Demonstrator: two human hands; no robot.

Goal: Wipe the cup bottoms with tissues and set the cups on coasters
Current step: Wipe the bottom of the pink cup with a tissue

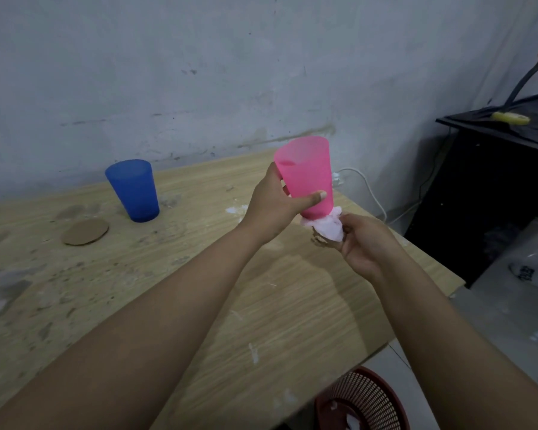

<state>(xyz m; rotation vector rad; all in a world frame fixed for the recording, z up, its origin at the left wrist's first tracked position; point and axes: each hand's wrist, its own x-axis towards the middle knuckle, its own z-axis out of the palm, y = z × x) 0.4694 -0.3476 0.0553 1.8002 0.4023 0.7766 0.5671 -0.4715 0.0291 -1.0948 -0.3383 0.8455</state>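
My left hand grips a pink plastic cup by its side and holds it upright above the right part of the wooden table. My right hand presses a crumpled white tissue against the cup's bottom. Part of a brown coaster shows under the tissue, mostly hidden. A blue cup stands upright on the table at the back left. A second round brown coaster lies flat just in front and left of the blue cup, with nothing on it.
A red mesh waste basket with tissue scraps stands on the floor below the table's right edge. A black cabinet with a yellow-ended lamp stands to the right. A white cable hangs behind the table near the wall.
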